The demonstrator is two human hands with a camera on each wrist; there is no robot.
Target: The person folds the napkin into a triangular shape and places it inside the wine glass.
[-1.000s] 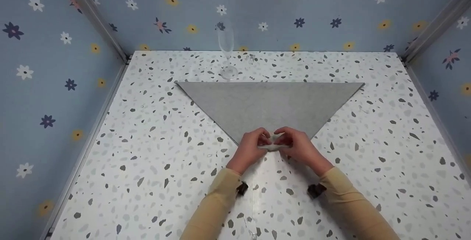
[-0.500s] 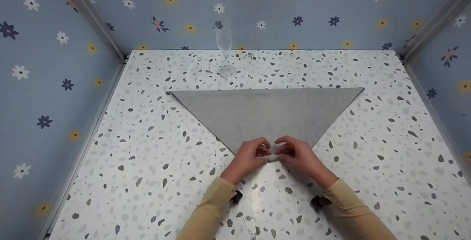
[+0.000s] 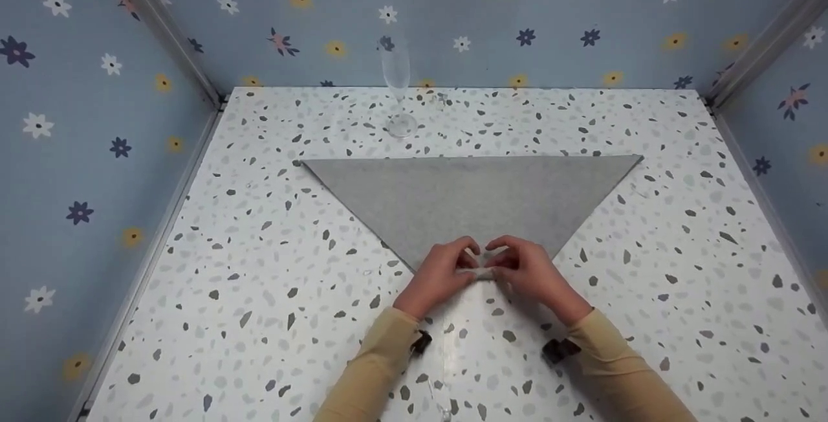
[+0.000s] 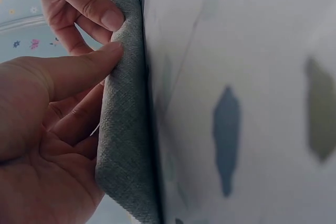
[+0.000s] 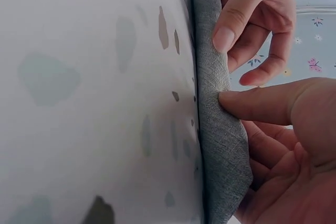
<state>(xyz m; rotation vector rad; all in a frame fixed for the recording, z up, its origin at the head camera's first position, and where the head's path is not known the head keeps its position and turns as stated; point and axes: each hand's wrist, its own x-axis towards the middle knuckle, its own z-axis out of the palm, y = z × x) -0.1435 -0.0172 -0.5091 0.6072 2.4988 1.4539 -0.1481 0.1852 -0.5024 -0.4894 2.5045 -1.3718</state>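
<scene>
A grey cloth, folded into a triangle, lies flat with its long straight edge on the far side. Its near end is turned up into a thick roll, seen close in the left wrist view as a rolled edge. My left hand pinches the left part of this roll, thumb on the near face and fingers behind. Close beside it, my right hand pinches the right part the same way, its thumb pressed against the roll. A small gap separates the two hands.
A clear champagne flute stands upright beyond the cloth's far edge. The white speckled table is bounded by blue flowered panels at the back and sides. Dark wrist devices sit under the beige sleeves.
Both hands and the cloth slid toward me between the first two frames, taking the far edge away from the flute. Since then they have hardly moved, the grip staying on the rolled edge.
</scene>
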